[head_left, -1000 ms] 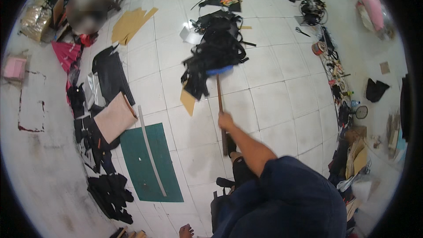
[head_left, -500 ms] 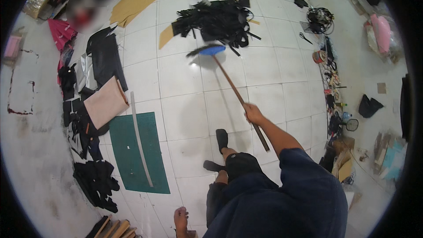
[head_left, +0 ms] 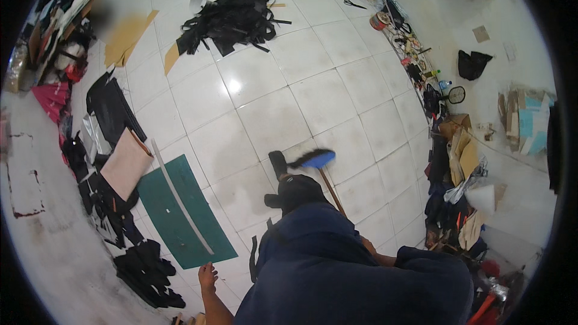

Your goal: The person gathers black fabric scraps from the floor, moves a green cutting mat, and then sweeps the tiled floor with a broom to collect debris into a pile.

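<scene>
A broom with a blue head (head_left: 314, 159) and a wooden handle (head_left: 331, 189) sits low over the white tiled floor (head_left: 283, 84), close to my foot in a black sandal (head_left: 277, 162). The handle runs back under my dark blue shirt (head_left: 337, 271), which hides my right hand on it. Only a strip of that forearm (head_left: 378, 254) shows. My left hand (head_left: 208, 275) hangs at my side with nothing in it, just off the near corner of a green cutting mat (head_left: 180, 210).
A heap of black scraps (head_left: 229, 18) lies far ahead, with tan cardboard sheets (head_left: 126, 39) to its left. A long metal ruler (head_left: 179, 195) crosses the mat. Black fabric pieces (head_left: 114, 108) and a tan board (head_left: 123, 162) line the left. Clutter (head_left: 445, 162) runs along the right wall.
The broom head has come back from the black scrap heap across the tiles to my feet. The heap stays far ahead. My right hand has slipped out of sight behind my torso.
</scene>
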Action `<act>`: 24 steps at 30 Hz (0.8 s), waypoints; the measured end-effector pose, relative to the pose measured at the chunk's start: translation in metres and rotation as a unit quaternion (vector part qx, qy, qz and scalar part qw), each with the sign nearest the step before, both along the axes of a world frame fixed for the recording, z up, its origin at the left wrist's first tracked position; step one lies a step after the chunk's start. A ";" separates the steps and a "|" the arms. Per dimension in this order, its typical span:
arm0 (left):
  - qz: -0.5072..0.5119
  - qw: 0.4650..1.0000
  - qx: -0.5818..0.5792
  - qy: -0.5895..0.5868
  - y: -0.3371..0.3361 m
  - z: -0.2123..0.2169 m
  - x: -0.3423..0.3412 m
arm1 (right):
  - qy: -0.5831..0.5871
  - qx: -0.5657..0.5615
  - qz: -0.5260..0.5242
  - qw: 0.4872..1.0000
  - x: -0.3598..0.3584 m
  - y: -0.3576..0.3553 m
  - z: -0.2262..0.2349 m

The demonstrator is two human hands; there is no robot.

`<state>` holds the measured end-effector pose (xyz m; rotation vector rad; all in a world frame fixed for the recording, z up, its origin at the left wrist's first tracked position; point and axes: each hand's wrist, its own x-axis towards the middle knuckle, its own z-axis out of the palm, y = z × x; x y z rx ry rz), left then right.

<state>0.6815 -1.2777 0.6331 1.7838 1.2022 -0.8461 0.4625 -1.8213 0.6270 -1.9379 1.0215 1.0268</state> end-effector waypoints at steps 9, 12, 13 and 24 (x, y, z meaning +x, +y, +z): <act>0.023 0.989 -0.052 -0.133 -0.081 0.029 0.019 | -0.070 -0.105 0.052 0.991 0.118 -0.076 -0.077; 0.069 0.992 -0.004 -0.102 -0.109 0.030 -0.018 | -0.135 -0.087 0.184 0.970 0.234 -0.146 -0.127; 0.093 0.992 0.005 -0.089 -0.118 0.030 -0.034 | -0.121 -0.084 0.173 0.974 0.291 -0.164 -0.142; 0.149 0.988 0.009 0.045 -0.291 0.056 -0.094 | -0.288 -0.072 0.047 0.954 0.573 -0.260 -0.151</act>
